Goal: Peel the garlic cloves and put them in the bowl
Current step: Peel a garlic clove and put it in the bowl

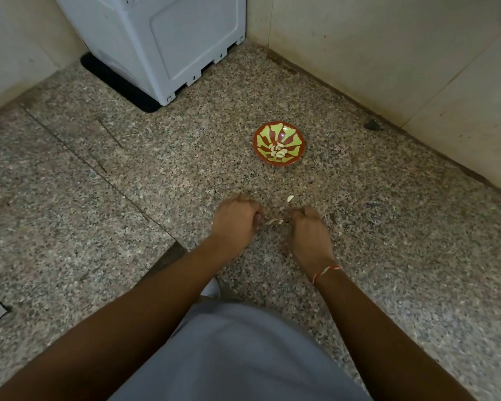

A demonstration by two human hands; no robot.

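While both hands work low over the speckled granite floor [128,175], the round bowl [278,143] sits on that floor beyond them, a glossy shallow dish with a red-brown rim and yellow-green blotches fanning out from its middle. Peeled garlic cloves [278,150], pale and smooth, lie heaped in the bottom of the bowl. Nearer than the bowl, the left hand [235,219] has its fingers curled into a tight grip with the thumb tip showing, and the right hand [308,228] is likewise curled; between the two lies a scrap of papery garlic skin [274,221], thin and flaky, though whether either grip pinches it or a clove inside cannot be told. One loose clove [290,198] lies on the floor between the bowl and the right hand, apart from both. A red-and-white thread [326,272] circles the right wrist. Far beyond the bowl and to its left stands a white plastic appliance [162,41] on a black mat [113,82], against cream tiled walls [388,53]. Grey cloth [237,357] covers the person's lap nearest the camera.
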